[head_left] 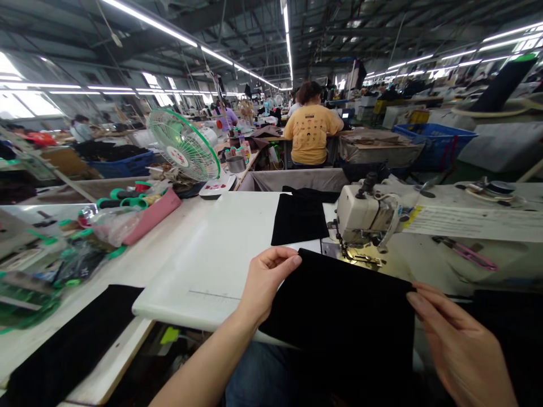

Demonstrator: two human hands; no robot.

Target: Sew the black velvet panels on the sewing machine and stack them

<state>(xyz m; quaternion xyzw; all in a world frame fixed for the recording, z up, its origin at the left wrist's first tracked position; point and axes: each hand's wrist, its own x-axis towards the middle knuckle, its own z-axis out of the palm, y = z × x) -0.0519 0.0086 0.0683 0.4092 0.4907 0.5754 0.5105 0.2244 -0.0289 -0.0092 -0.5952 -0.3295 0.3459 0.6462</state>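
A piece of black fabric is stretched between my two hands in front of the sewing machine. My left hand pinches its upper left corner between thumb and fingers. At the upper right corner, my right hand grips the edge in the same way. The fabric's lower part hangs into dark shadow over my lap. Just beyond its top edge is the sewing machine's head, with the lit needle area and presser foot. Another black fabric piece lies on the white table behind.
The white sewing table extends left. A black cloth strip lies at lower left. Thread spools sit by a pink bin. A green fan stands beyond. Ahead sits a person in a yellow shirt; a blue crate is at right.
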